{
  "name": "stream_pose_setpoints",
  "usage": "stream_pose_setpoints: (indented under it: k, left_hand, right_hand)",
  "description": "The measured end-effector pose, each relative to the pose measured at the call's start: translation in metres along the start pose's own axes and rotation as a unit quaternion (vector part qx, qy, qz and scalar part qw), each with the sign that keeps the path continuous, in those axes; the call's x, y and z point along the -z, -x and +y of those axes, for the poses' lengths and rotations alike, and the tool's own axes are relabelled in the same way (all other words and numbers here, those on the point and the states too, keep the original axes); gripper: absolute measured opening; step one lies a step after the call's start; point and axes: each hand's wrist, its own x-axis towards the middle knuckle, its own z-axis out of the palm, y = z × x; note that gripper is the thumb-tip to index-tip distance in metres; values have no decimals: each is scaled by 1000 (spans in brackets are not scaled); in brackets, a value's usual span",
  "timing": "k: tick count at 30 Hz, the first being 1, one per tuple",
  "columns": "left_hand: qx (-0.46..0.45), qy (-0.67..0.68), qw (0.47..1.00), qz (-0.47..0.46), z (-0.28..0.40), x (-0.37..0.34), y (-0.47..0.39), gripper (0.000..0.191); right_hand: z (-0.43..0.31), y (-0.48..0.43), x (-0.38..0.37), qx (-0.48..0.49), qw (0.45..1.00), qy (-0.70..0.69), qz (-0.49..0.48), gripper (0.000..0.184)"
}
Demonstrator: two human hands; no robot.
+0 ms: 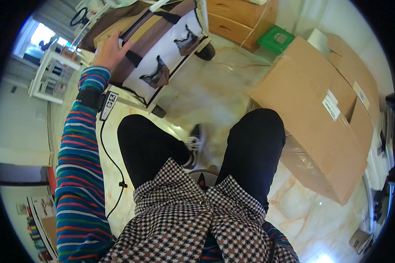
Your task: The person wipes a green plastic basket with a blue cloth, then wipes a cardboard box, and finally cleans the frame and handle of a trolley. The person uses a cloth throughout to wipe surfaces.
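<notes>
My left hand (pixel 110 51) is stretched out to the upper left, its thumb spread away from the fingers. It lies at the near rim of a wheeled cart (pixel 120 75) with a white frame and brown and white fabric sides. Nothing shows between thumb and fingers; whether the fingertips press on the rim is hard to see. Two small mesh pockets (pixel 158 74) hang on the cart's side. Inside, by my fingers, lies a piece of cardboard (pixel 102 34). A black strap with a cabled device (pixel 109 105) sits on my left wrist. My right hand is out of view.
A large cardboard box (pixel 302 88) stands beside my right knee. Behind it are a green plastic container (pixel 276 39) and a wooden drawer unit (pixel 228 19). A white frame stand (pixel 42 75) is at the left. The cart's dark wheels (pixel 205 52) rest on the marble-look floor (pixel 197 95).
</notes>
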Motion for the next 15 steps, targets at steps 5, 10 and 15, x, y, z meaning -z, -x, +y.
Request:
stream_pose_setpoints:
  k: [5,10,15]
  left_hand:
    - [-18,32,998,-51,4,20,4,58]
    - [-18,85,988,-132,-15,50,38,48]
    - [193,396,880,-180,-19,54,67,39]
  right_hand:
    - [-35,-19,-16,3,1000,24,-13,50]
    - [-72,-49,-40,-15,999,34,-6,50]
    - [-106,-69,-52,-57,997,52,20,50]
